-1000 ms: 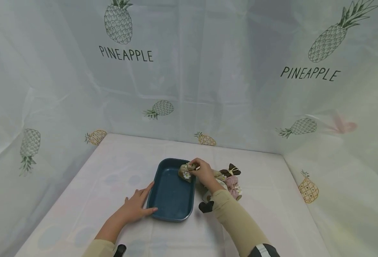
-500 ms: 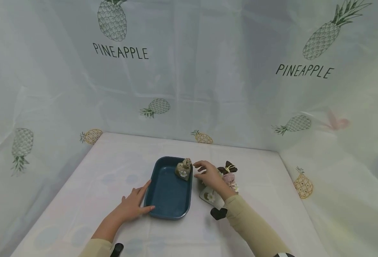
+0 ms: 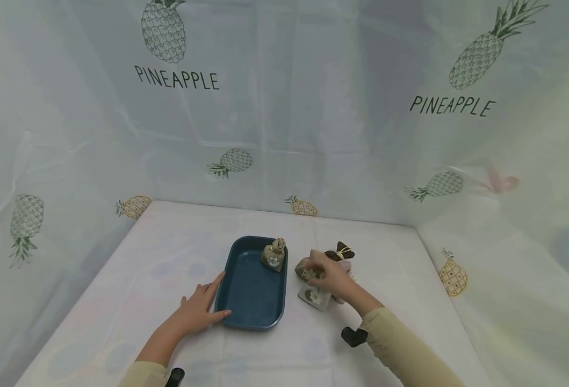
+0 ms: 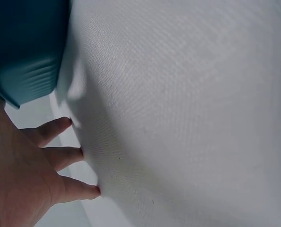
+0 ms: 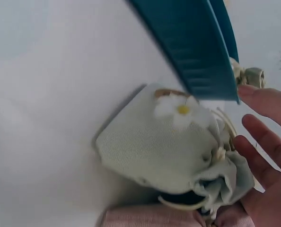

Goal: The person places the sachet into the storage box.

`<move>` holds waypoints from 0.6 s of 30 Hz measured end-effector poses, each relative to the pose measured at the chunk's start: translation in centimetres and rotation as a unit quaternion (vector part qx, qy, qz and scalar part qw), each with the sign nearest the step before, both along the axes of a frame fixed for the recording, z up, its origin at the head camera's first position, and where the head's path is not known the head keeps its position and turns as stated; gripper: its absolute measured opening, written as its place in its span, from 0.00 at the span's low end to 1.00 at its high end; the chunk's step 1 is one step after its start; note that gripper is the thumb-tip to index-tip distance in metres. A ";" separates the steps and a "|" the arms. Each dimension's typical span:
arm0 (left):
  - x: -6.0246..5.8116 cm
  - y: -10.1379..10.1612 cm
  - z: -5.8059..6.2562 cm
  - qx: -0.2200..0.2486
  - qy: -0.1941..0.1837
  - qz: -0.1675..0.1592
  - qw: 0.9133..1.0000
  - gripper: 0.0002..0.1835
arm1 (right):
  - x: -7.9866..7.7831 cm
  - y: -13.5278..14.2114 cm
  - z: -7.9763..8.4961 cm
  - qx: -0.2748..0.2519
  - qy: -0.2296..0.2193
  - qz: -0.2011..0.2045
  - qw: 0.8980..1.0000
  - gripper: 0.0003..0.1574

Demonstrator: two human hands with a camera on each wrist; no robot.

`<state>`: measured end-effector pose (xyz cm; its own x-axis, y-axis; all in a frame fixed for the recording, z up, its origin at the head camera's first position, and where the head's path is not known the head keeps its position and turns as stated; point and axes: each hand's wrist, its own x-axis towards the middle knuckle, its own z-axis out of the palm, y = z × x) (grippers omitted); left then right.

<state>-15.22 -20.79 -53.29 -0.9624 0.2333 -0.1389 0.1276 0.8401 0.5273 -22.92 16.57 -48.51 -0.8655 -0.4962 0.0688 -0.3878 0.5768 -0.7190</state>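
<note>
My left hand [image 3: 199, 310] rests with spread fingers against the left side of a dark blue tray [image 3: 250, 301]. In the left wrist view, several fingertips touch the white cloth beside the tray. A small tan drawstring pouch [image 3: 273, 257] with a white flower sits in the tray's far right corner, its gathered neck at the rim. My right hand [image 3: 331, 277] is over a cluster of pouches right of the tray, thumb and fingers apart around a brownish flowered pouch [image 3: 303, 269]. A pale grey pouch [image 5: 159, 137] with a white flower lies nearer, partly under the hand.
A dark brown pouch [image 3: 340, 251] with a yellow tie lies behind the right hand. A pink pouch [image 5: 150, 216] is beside the grey one. The white cloth-covered table [image 3: 390, 301] meets a pineapple-print curtain [image 3: 342, 134] at the back.
My right hand let go of the tan pouch in the tray's far right corner and moved right to the other pouches. My left hand stayed at the tray. The head view shifted slightly.
</note>
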 end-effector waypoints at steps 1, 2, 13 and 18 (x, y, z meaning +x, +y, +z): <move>0.0 0.0 0.0 0.000 0.000 0.000 1.000 0.53 | 0.1 0.2 0.0 0.009 0.005 0.006 1.000 0.22; 0.0 0.0 0.0 0.002 0.000 0.000 1.000 0.53 | 0.3 0.5 0.1 0.018 0.009 0.012 1.000 0.22; 0.0 0.0 -0.3 0.003 0.005 -0.002 1.000 0.53 | 1.2 2.5 -0.1 0.119 0.040 0.037 0.991 0.23; 0.0 0.0 -0.3 0.001 0.003 -0.001 1.000 0.53 | 1.2 3.1 -0.7 0.141 0.059 0.032 0.988 0.22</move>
